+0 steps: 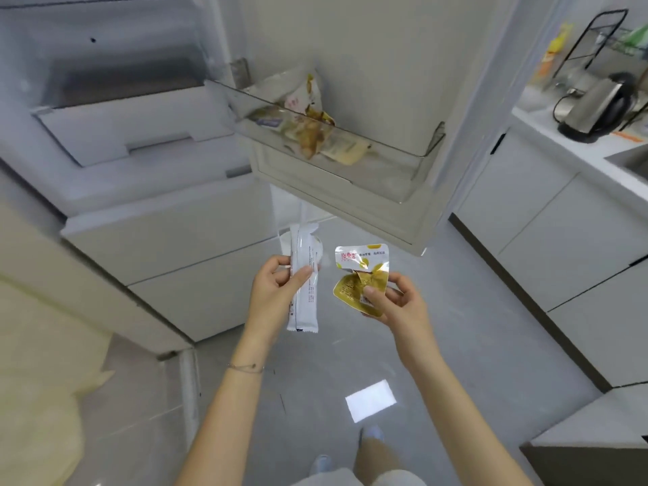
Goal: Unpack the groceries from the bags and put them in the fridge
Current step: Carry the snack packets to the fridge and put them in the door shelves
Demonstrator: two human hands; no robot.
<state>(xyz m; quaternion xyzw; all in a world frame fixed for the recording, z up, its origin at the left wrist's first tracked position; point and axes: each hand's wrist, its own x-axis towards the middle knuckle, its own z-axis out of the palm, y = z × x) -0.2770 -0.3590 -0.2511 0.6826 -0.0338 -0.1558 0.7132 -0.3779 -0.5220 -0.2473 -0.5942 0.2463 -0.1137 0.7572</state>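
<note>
Here left grip (280,289) pinches the white packet (303,282) upright; right grip (392,299) pinches the yellow pouch (361,275).

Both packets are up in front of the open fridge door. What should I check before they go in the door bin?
1. Left hand grip on white packet: ok, pinched.
2. Right hand grip on yellow pouch: ok, pinched.
3. Fridge door open: ok.
4. Room in door bin: ok, right end bare beside stored packets.
5. Path up to bin clear: ok.
6. Pouch seals intact: cannot tell.
</note>
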